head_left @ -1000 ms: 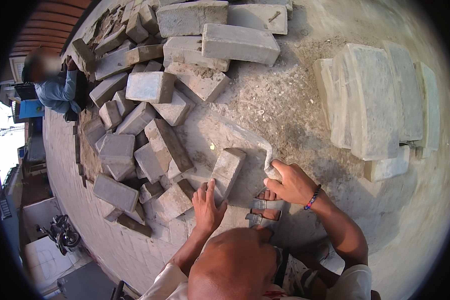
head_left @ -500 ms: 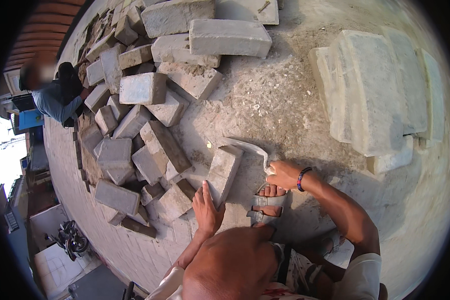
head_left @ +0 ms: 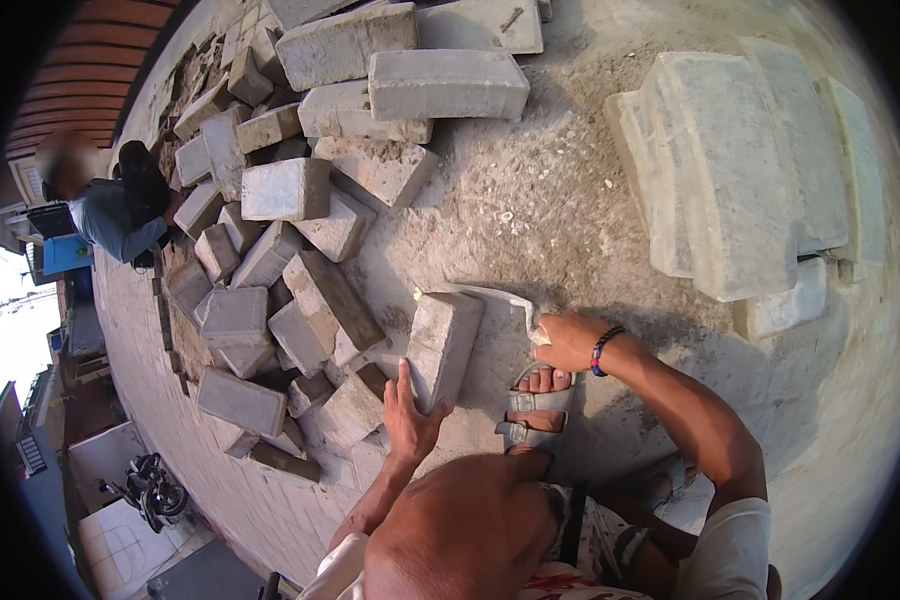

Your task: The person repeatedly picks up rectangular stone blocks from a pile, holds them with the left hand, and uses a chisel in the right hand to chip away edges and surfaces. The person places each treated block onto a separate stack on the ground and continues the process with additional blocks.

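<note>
A grey concrete paving block (head_left: 445, 345) lies on the dusty ground before me. My left hand (head_left: 412, 418) grips its near end, fingers along the left side and thumb at the near corner. Wrapped round the handle of a metal trowel (head_left: 502, 294) is my right hand (head_left: 570, 341). The trowel's thin blade reaches left past the block's far end, partly hidden behind it. My sandalled foot (head_left: 538, 400) is just right of the block.
Loose blocks (head_left: 310, 190) are heaped to the left and far left. Large pale slabs (head_left: 725, 180) lean in a stack at right. Crumbly rubble (head_left: 530, 200) covers ground between them. Another person (head_left: 115, 215) crouches beyond the heap; a motorcycle (head_left: 150, 490) stands at lower left.
The trowel blade has come nearer to the block's far end. Both hands keep their hold with only slight movement. The whole view has shifted a little.
</note>
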`<move>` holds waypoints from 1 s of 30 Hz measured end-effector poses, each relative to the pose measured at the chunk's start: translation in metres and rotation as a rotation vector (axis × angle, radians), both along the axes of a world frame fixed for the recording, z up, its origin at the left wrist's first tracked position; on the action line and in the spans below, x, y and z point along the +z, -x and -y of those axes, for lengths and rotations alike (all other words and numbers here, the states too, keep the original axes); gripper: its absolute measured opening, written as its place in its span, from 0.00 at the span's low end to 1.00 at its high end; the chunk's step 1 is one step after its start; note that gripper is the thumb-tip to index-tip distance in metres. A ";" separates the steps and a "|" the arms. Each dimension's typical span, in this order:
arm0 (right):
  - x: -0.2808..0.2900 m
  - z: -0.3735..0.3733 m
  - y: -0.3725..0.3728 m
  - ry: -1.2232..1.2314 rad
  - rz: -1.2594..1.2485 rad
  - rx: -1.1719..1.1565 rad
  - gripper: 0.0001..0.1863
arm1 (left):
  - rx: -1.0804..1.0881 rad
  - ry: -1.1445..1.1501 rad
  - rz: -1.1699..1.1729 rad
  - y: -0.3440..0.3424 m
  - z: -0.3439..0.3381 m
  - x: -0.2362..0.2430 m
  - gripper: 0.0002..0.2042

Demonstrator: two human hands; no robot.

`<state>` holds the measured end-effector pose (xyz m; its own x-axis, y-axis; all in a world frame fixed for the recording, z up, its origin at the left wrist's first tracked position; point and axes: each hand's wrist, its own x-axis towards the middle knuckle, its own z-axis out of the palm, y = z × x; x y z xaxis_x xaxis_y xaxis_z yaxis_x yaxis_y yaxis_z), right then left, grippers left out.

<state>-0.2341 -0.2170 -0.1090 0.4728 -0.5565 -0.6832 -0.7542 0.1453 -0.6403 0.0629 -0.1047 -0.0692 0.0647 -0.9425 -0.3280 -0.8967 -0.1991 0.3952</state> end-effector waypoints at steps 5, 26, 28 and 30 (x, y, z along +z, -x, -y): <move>0.014 -0.025 0.025 0.074 0.212 -0.295 0.23 | 0.545 -0.246 -0.998 -0.011 0.032 0.038 0.41; -0.002 -0.015 -0.006 0.376 0.064 -0.157 0.16 | 1.294 -0.548 -1.667 0.014 0.019 0.013 0.25; 0.033 -0.018 -0.015 0.356 0.195 -0.244 0.16 | 1.308 -0.524 -1.630 0.015 0.018 0.013 0.25; 0.062 -0.036 -0.021 0.334 0.335 -0.230 0.16 | 1.261 -0.547 -1.742 0.005 0.013 0.006 0.24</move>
